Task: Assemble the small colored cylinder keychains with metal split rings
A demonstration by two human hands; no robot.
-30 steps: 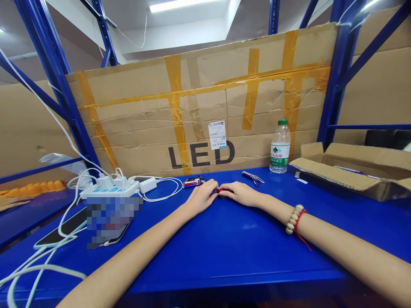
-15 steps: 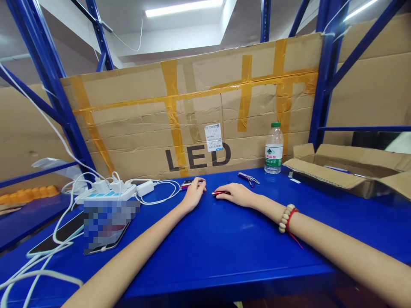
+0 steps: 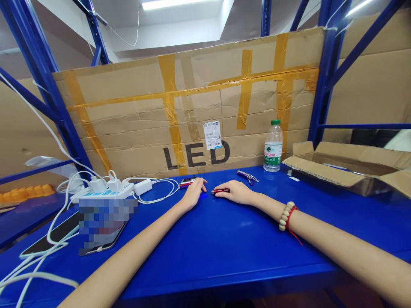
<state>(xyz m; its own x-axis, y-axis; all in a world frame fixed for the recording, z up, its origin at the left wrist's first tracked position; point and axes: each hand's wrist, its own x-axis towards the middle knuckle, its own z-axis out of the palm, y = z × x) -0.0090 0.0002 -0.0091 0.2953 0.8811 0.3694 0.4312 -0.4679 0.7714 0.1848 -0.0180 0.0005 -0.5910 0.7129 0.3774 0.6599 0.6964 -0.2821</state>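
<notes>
My right hand (image 3: 236, 193) lies on the blue shelf top (image 3: 231, 244) with its fingers closed round a small red pen-like stick (image 3: 220, 191) that points left. A faint blue glow shows on the shelf just left of its tip. My left hand (image 3: 194, 191) rests palm down a short way to the left, fingers loosely stretched toward a small pile of dark and purple sticks (image 3: 187, 182). A beaded bracelet with a red cord (image 3: 287, 217) sits on my right wrist.
A taped cardboard sheet marked LED (image 3: 195, 115) stands behind. A water bottle (image 3: 272, 146) and small purple-handled pliers (image 3: 246, 176) are at the back right, an open cardboard box (image 3: 349, 169) further right. A white power strip with chargers (image 3: 105, 188), cables and a phone (image 3: 48, 239) lie left.
My hands were together on the red stick a second ago. The left hand has drawn away to the left toward the pile, and the right hand keeps the stick.
</notes>
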